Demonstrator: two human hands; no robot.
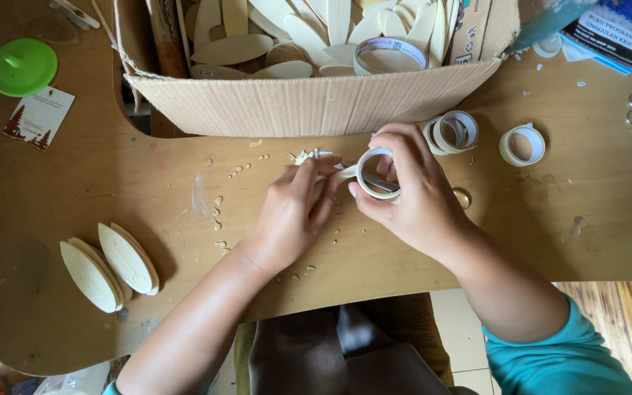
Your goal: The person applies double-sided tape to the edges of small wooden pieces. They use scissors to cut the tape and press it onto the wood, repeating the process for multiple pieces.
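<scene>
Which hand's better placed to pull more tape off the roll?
Left, probably. The left hand already pinches the tape's free end, while the right hand grips the tape roll and can steady it.

Both your forearms rise from the bottom edge of the frame and meet near its centre. Your left arm is bare and climbs on a slant from the lower left. Your left hand (294,212) lies back upward just left of centre, its fingers curled inward and its fingertips (323,167) pinched together, pointing toward the upper right. Your right arm comes in from the lower right, a teal sleeve covering it up to mid-forearm. Your right hand (415,194) sits just right of centre, wrist bent, fingers arched over and curled in, thumb tucked beneath them at the left. The two hands nearly touch at the fingertips.
</scene>
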